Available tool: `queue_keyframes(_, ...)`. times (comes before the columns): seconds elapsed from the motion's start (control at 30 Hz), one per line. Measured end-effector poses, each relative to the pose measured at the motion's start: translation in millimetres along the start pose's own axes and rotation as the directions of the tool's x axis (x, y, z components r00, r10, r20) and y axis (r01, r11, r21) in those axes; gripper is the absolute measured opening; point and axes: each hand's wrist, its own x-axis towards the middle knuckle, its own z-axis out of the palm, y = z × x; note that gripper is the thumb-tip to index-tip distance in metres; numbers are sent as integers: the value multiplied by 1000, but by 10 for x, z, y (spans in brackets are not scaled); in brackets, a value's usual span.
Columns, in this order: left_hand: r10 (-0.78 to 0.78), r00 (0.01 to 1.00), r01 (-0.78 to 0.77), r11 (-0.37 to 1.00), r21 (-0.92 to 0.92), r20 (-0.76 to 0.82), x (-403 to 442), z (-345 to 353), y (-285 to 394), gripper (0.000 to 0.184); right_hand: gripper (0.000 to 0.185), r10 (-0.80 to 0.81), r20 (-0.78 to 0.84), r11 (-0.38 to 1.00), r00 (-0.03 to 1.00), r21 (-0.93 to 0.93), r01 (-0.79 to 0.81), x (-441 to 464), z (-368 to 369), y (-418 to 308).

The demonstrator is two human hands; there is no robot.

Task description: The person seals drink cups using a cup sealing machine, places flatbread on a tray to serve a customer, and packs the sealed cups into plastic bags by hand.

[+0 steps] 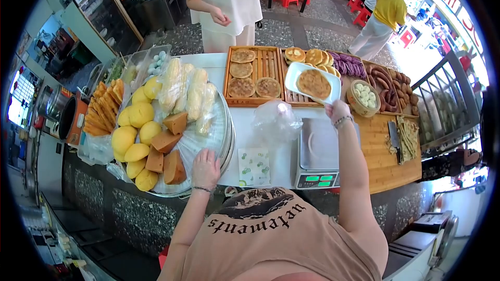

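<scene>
My right hand [341,113] grips the near corner of a white rectangular tray [292,73], which carries one browned round flatbread [313,84]. The tray is held up over the far side of the counter, partly covering a wooden tray of breads. My left hand [206,168], apparently in a thin clear glove, lies with its fingers stretched out at the edge of a large round metal tray [221,140]. Beside it on that tray are brown cake wedges [174,167] and yellow buns [140,114], with plastic-wrapped corn cobs [197,93] farther back.
A digital scale [319,148], a clear plastic bag [276,119] and a printed paper bag [254,167] are in the middle. Flatbreads fill a slatted wooden tray [254,73]. At right are a bamboo steamer [363,98], sausages [382,84] and a knife [394,138]. A person [226,5] stands opposite.
</scene>
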Motion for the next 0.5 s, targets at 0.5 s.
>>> queue_keyframes(0.5, -13, 1000, 13, 1000, 13, -1, 1, -8, 13, 34, 14, 36, 265, 999, 963, 20, -42, -357, 1768, -547)
